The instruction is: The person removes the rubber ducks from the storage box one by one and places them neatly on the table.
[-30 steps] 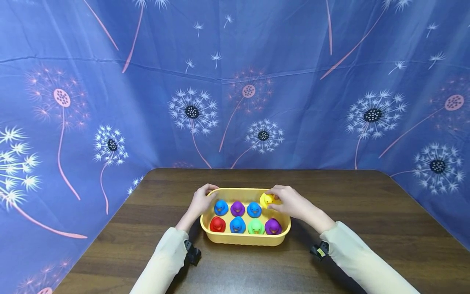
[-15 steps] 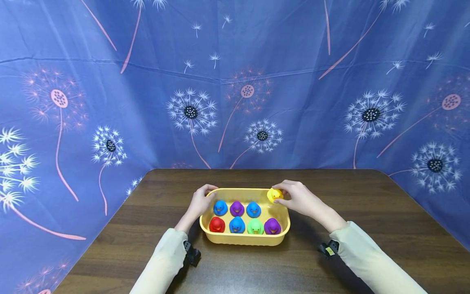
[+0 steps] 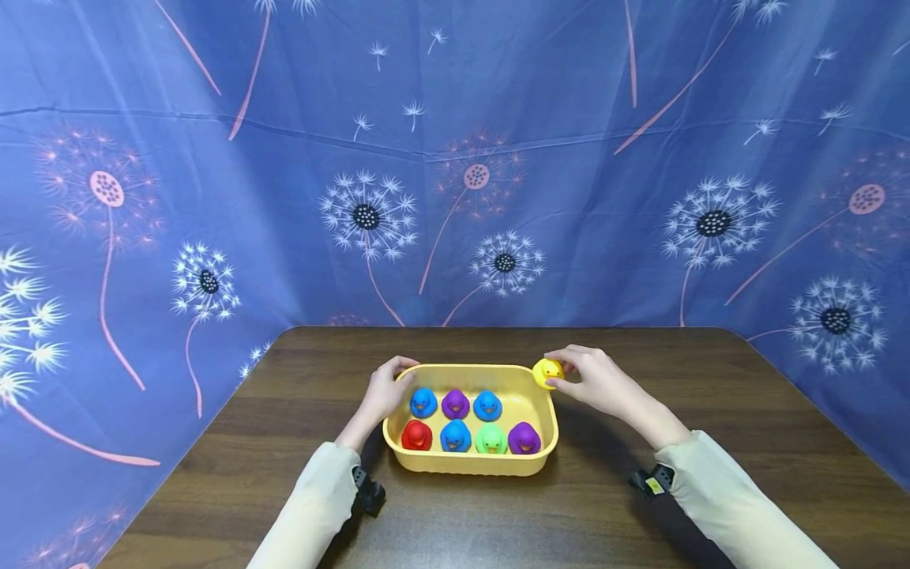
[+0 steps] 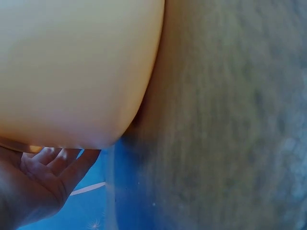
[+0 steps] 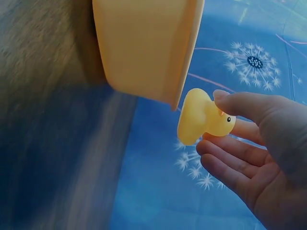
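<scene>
Head cam: yellow duck [image 3: 548, 373] now at/over tray's rear R corner rim; 1 s ago it was lower, inside the wall. So lift-out looks mostly done, duck prob. past the rim, judging also by R wrist cam, where it shows just beside the rim; can't tell if touching. R hand [image 3: 600, 381] has moved outward w/ it, narrow pinch, thumb one side, fingers the other; grip looks secure, tho duck isn't set down yet.

Yellow tray [image 3: 469, 463] sits on table, approx. same spot as 1 s ago. Contents: 7 ducks, 2 rows, none moved. Rear row L to R: blue duck [image 3: 423, 403], purple duck [image 3: 456, 404], 2nd blue duck [image 3: 487, 405]. Front row L to R: red duck [image 3: 416, 435], 3rd blue duck [image 3: 456, 435], green duck [image 3: 491, 438], 2nd purple duck [image 3: 524, 438].

L hand [image 3: 387, 391] grips tray's rear L rim, prob. steadying it; exact finger pos. partly hidden. Brown wood table [image 3: 483, 521] underneath, blue dandelion cloth [image 3: 569, 197] behind.
</scene>
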Available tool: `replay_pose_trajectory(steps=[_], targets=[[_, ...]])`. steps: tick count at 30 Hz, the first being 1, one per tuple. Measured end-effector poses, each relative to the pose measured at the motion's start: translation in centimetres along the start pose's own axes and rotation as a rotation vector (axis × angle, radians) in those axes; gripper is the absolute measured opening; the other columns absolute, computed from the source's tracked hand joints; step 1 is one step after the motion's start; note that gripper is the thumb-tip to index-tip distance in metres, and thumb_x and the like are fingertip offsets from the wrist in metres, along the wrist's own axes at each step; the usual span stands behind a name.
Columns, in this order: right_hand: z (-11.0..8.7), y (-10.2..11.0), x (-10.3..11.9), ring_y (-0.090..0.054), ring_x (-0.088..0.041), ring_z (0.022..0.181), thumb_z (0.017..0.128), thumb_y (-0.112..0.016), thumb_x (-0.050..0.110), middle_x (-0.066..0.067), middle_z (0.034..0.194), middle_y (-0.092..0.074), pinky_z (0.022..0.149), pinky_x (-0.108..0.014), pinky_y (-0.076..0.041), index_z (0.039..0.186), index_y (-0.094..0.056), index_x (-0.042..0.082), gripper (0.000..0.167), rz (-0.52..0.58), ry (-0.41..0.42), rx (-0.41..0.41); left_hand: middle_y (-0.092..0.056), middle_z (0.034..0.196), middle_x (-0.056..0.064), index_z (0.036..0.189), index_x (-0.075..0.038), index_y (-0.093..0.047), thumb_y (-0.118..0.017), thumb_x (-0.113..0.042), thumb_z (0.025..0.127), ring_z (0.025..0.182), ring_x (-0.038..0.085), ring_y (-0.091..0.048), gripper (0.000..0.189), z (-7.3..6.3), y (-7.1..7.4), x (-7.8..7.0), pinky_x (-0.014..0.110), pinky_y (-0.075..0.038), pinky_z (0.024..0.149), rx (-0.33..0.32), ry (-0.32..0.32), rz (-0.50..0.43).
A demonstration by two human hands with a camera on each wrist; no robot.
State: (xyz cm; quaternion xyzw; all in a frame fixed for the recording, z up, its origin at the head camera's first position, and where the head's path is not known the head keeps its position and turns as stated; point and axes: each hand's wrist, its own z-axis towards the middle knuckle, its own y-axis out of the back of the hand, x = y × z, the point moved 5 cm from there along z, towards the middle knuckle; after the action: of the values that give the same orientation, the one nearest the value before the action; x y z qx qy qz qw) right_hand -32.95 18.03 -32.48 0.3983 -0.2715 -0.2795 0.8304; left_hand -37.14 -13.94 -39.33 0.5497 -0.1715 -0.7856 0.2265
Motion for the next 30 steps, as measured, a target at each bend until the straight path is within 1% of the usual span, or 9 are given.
replay_pose_trajectory(steps=[6,9,13,18,25,30], targets=[[-0.7,0.2,-0.5,-0.063,-0.017,0.072,0.073,-0.078,0.008,-0.006,0.088,-0.069,0.066,-0.029,-0.051,0.104,-0.068,-0.001,0.033,-0.005,0.004,-0.028,-0.071,0.092,0.015,0.101,-0.001,-0.065,-0.061,-0.006,0.089,0.091,0.027,-0.065,0.014,-0.2,0.1,-0.2,0.037,-0.046,0.083,-0.011,-0.016,0.003],[-0.9,0.2,-0.8,-0.064,-0.018,0.073,0.074,-0.077,0.006,-0.007,0.090,-0.069,0.067,-0.032,-0.052,0.104,-0.067,-0.002,0.033,0.000,-0.005,-0.023,-0.071,0.092,0.016,0.101,-0.001,-0.065,-0.061,-0.005,0.089,0.092,0.028,-0.065,0.013,-0.2,0.1,-0.3,0.039,-0.046,0.084,-0.012,-0.024,0.003],[-1.4,0.2,-1.2,-0.064,-0.017,0.074,0.074,-0.076,0.005,-0.009,0.091,-0.069,0.069,-0.036,-0.053,0.104,-0.067,-0.003,0.033,0.001,-0.013,-0.005,-0.071,0.092,0.016,0.101,-0.001,-0.065,-0.061,-0.004,0.088,0.091,0.028,-0.065,0.014,-0.2,0.1,-0.3,0.040,-0.046,0.084,-0.009,-0.033,0.008],[-1.9,0.1,-1.6,-0.065,-0.018,0.075,0.074,-0.075,0.005,-0.009,0.090,-0.069,0.070,-0.035,-0.053,0.104,-0.066,-0.004,0.032,0.006,-0.030,0.019,-0.071,0.091,0.015,0.101,-0.002,-0.066,-0.061,-0.005,0.088,0.090,0.027,-0.065,0.013,-0.1,0.1,-0.2,0.039,-0.046,0.082,-0.015,-0.037,0.019],[-2.6,-0.5,-2.6,-0.065,-0.018,0.075,0.074,-0.075,0.003,-0.008,0.090,-0.068,0.070,-0.035,-0.053,0.103,-0.066,-0.004,0.032,0.015,-0.063,0.056,-0.071,0.095,0.014,0.102,-0.003,-0.065,-0.060,-0.006,0.089,0.094,0.027,-0.065,0.014,-0.1,0.1,-0.1,0.043,-0.046,0.086,-0.004,-0.021,0.009],[-3.2,-1.2,-3.2,-0.065,-0.017,0.075,0.073,-0.074,0.001,-0.007,0.089,-0.068,0.070,-0.035,-0.054,0.102,-0.065,-0.004,0.030,0.045,-0.089,0.101,-0.071,0.093,0.015,0.101,-0.002,-0.065,-0.060,-0.005,0.089,0.091,0.028,-0.065,0.014,-0.2,0.1,-0.3,0.042,-0.047,0.083,-0.001,-0.042,0.025]])
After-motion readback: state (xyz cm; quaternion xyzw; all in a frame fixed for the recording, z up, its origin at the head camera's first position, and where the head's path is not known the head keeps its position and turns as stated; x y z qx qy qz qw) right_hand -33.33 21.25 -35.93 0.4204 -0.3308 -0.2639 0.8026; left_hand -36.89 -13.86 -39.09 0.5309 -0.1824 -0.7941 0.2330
